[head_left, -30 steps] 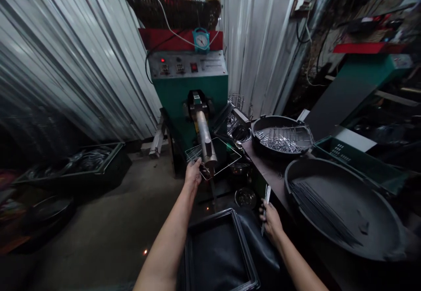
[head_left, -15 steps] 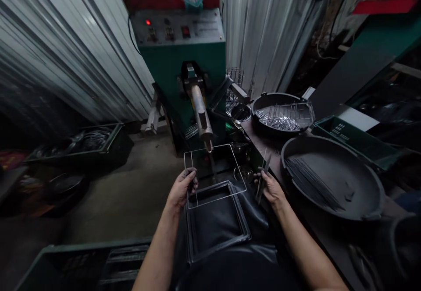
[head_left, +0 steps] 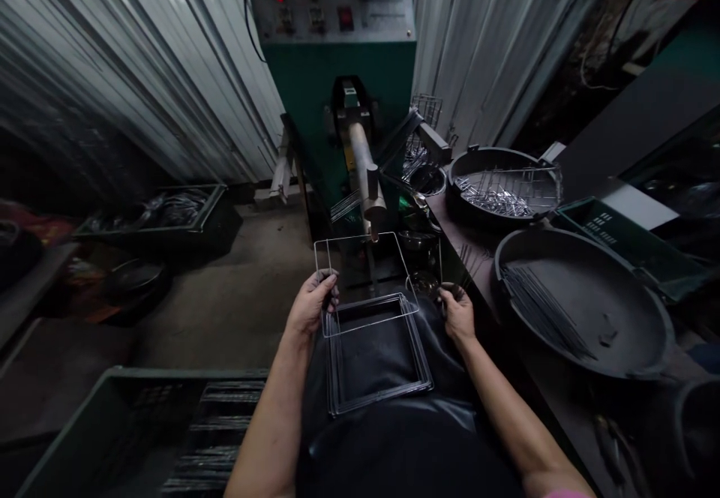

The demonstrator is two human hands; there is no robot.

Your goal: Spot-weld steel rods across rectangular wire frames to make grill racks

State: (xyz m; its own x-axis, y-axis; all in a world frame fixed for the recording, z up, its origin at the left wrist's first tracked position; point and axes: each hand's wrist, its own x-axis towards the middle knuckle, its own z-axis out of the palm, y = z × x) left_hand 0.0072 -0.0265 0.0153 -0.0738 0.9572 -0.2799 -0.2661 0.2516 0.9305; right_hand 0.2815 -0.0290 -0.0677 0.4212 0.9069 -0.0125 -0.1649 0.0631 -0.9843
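My left hand (head_left: 311,304) grips the left side of a thin square wire frame (head_left: 360,242), held level just above a stack of similar frames (head_left: 419,352) resting on my dark apron. The frame's far edge sits right below the metal arm (head_left: 364,172) of the green machine (head_left: 337,63). My right hand (head_left: 457,310) is closed around a small bunch of short straight wires (head_left: 468,262), fanned upward beside the bench edge.
On the bench at right sit a large dark pan (head_left: 635,340) with long thin rods (head_left: 540,310) and a farther pan (head_left: 466,164) of shiny wire pieces. A green crate (head_left: 101,423) lies at lower left; another bin (head_left: 163,217) stands by the corrugated wall.
My left hand pulled the wire frame off the machine's arm and brought it down over the stack on my lap. My right hand rose with the short wires toward the bench edge.
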